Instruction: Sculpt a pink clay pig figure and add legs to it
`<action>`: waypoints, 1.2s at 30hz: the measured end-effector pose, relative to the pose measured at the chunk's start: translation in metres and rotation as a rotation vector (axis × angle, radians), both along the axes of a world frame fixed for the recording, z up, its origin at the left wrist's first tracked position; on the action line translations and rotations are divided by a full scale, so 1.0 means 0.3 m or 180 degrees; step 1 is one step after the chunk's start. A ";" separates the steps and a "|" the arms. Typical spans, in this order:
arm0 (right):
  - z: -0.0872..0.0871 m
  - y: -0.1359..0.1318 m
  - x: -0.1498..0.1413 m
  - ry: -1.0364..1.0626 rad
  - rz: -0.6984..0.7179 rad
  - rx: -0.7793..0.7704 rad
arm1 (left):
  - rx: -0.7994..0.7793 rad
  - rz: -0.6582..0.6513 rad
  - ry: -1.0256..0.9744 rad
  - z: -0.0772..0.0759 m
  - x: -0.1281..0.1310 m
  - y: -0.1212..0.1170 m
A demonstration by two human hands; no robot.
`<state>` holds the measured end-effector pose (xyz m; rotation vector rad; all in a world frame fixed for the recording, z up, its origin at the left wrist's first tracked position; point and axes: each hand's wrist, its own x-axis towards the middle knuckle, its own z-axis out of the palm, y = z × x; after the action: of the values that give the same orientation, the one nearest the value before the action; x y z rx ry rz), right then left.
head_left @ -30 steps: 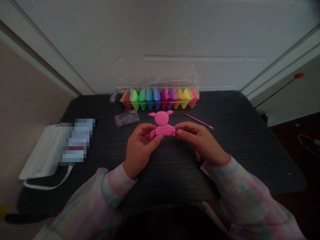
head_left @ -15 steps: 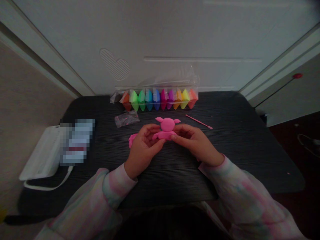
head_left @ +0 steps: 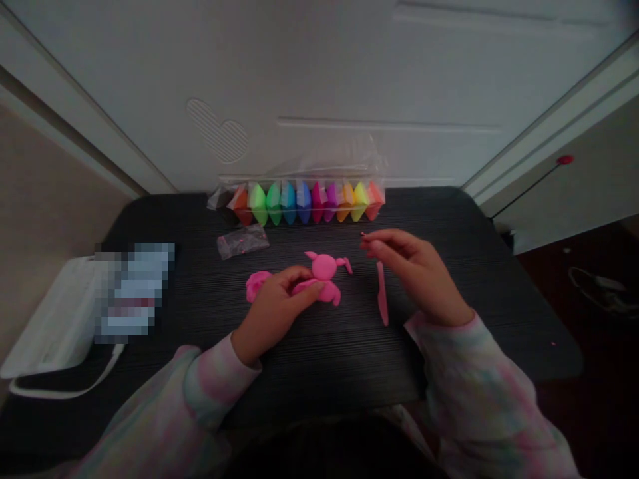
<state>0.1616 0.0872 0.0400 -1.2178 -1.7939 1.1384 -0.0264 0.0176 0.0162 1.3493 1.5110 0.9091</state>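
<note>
A pink clay figure [head_left: 324, 267] with a round head, two ears and arms is held low over the table. My left hand [head_left: 277, 303] is closed on its body from the left, thumb across the front. Just beyond that hand lies a lump of pink clay [head_left: 255, 285], partly covered. To the right, my right hand [head_left: 417, 273] pinches a thin pink modelling stick; only its ball tip [head_left: 363, 234] shows past the fingers, the rest being hidden. Between the figure and this hand a pink plastic knife [head_left: 382, 296] rests on the table.
Colourful clay packs [head_left: 303, 203] in a clear bag line the back of the black table [head_left: 339, 362], against a white door. A small clear bag [head_left: 243, 241] lies before them. At left are a white box [head_left: 52, 313] with a cable and a blurred-out phone [head_left: 140, 293].
My right hand has let go of the clay figure, moved right and closed on the pink stick. The knife has come into view. The figure is lower and tilted, in my left hand alone.
</note>
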 end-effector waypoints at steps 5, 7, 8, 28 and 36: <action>-0.018 0.077 0.085 -0.0255 -0.1066 0.0488 | 0.0308 -0.0824 0.1306 -0.017 0.025 -0.018; -0.034 0.088 0.100 -0.0695 -0.0970 0.0559 | 0.0514 -0.0866 0.1937 -0.023 0.029 -0.034; -0.041 0.089 0.104 -0.0928 -0.0855 0.0580 | 0.0620 -0.0836 0.2261 -0.025 0.028 -0.041; -0.126 0.111 0.146 -0.2500 -0.0199 0.0883 | 0.1602 -0.1434 0.2617 -0.082 -0.001 -0.025; -0.135 0.110 0.147 -0.2556 -0.0236 0.1071 | 0.1414 -0.1074 0.2646 -0.061 -0.006 -0.012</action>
<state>0.2056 0.1200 -0.0006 -1.6351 -2.3537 0.2609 -0.0281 0.0139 -0.0023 2.4286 1.6226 0.4837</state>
